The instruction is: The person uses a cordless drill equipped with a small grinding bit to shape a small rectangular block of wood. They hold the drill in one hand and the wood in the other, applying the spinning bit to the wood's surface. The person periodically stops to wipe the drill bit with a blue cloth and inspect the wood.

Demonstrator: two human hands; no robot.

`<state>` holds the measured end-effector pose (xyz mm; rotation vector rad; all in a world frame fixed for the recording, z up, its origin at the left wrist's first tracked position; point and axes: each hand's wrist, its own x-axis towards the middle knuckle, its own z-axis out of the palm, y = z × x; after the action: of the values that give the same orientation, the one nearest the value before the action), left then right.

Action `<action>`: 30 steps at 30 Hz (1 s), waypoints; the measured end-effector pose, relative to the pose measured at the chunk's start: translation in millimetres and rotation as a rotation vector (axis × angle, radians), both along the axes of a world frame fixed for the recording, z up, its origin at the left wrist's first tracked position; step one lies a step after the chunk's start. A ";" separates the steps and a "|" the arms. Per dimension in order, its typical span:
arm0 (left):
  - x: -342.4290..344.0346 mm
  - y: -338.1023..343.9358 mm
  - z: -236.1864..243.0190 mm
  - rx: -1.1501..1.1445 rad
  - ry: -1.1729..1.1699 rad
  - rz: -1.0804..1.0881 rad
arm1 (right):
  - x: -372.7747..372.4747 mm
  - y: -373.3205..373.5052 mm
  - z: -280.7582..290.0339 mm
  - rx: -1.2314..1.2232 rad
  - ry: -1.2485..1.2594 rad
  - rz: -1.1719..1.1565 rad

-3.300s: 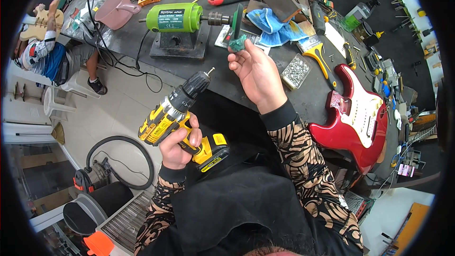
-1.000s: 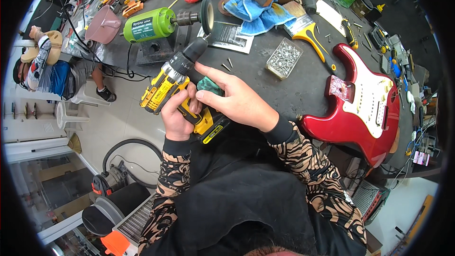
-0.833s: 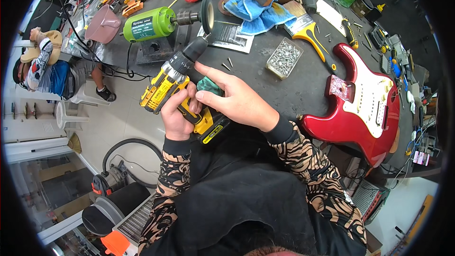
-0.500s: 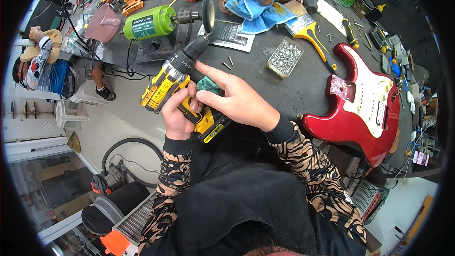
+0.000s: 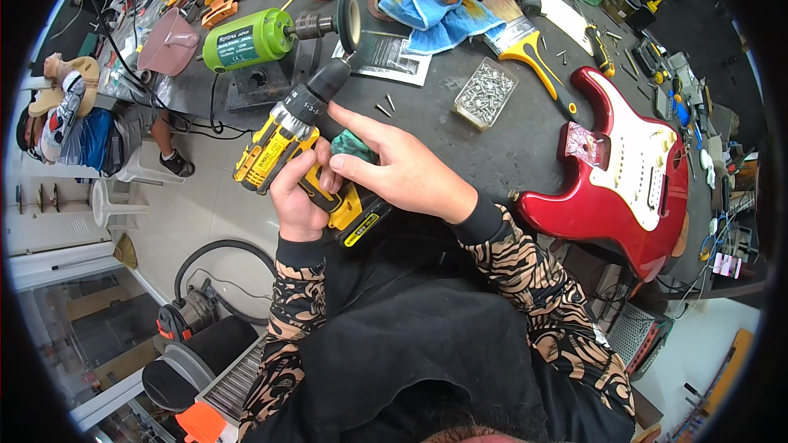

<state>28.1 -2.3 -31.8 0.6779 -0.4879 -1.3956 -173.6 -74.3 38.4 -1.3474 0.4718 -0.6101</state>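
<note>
My left hand (image 5: 300,205) is wrapped round the handle of a yellow and black cordless drill (image 5: 275,152), which tilts up toward the bench with its battery near my apron. My right hand (image 5: 410,166) is beside it, index finger stretched against the black chuck (image 5: 305,103) and thumb reaching toward my left fingers. Between that thumb and index finger shows a dark green crumpled lump (image 5: 351,146), apparently held in the palm; the other right fingers are hidden. Beyond the drill's tip stands a green bench grinder (image 5: 250,39) with a round wheel.
On the dark bench are a clear box of screws (image 5: 486,92), loose screws (image 5: 386,105), a blue rag (image 5: 439,20), a yellow-handled brush (image 5: 538,66) and a red guitar body (image 5: 566,197). A pink bowl (image 5: 168,45) lies left. A person (image 5: 90,119) sits at far left.
The whole view has shifted slightly, so bench and hands appear a little farther left. My grip on the drill and my right hand's pose look nearly the same.
</note>
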 end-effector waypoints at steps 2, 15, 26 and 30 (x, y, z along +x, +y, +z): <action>-0.7 0.0 -0.1 0.010 0.008 0.010 | 0.0 0.1 1.0 -0.008 0.018 -0.007; -4.3 1.8 -0.3 0.024 -0.024 0.039 | 1.1 -0.5 -4.0 -0.080 0.076 -0.021; -17.2 7.3 3.9 0.062 -0.150 0.105 | 1.4 -2.7 -12.0 -0.114 0.075 -0.013; -22.1 9.0 -5.9 0.057 -0.209 0.157 | 1.3 -3.1 -16.9 -0.047 0.015 -0.004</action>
<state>5.9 6.7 -37.7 0.8953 -0.5486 -1.2010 -172.3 -77.4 21.5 -1.3965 0.4747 -0.6176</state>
